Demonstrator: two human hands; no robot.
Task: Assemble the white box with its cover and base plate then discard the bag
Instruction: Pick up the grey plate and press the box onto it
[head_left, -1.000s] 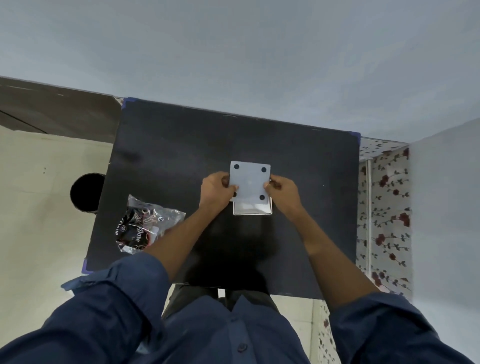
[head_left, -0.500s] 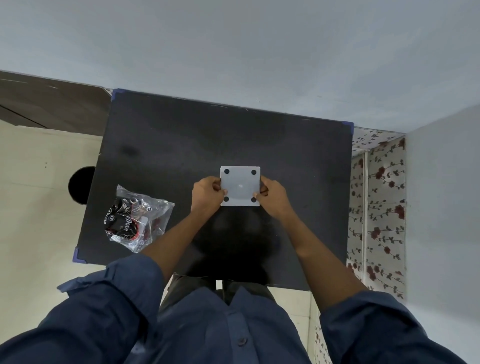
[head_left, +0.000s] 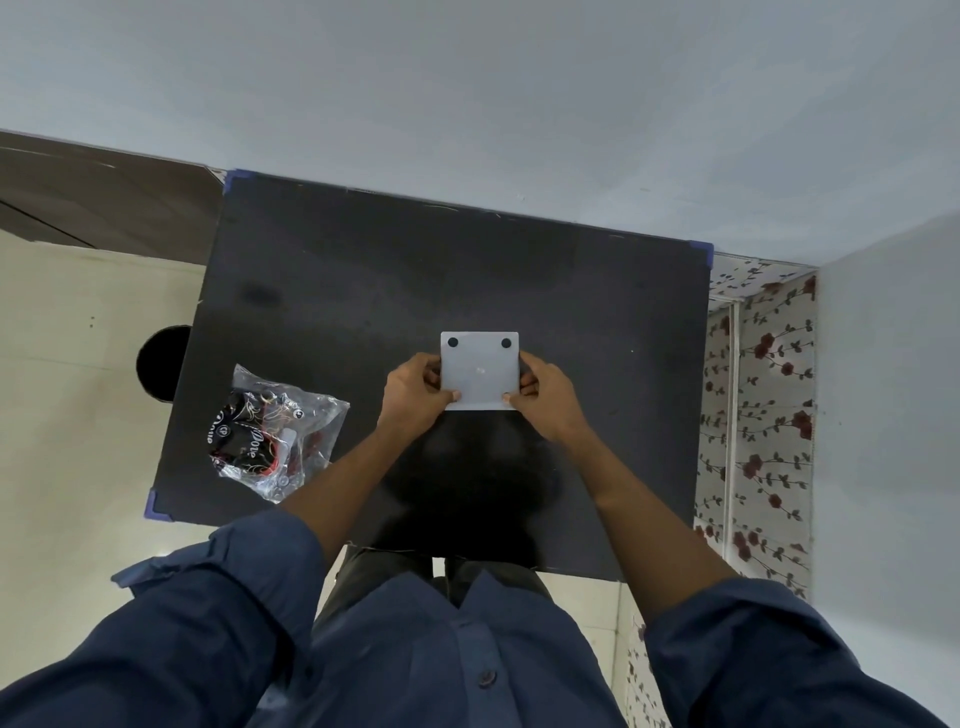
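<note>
A square white plate with round black dots at its corners lies flat on top of the white box in the middle of the black table. The box underneath is hidden by it. My left hand grips the left side, thumb pressed on the near left corner. My right hand grips the right side, thumb on the near right corner. A crumpled clear plastic bag with black and red contents lies on the table's left part, apart from both hands.
A round black bin stands on the pale floor just left of the table. A grey wall runs along the table's far edge. A flowered surface borders the table on the right.
The white plate was tilted above the box and offset from it. It has come down flat and square on the box, and both thumbs now press its near corners.
</note>
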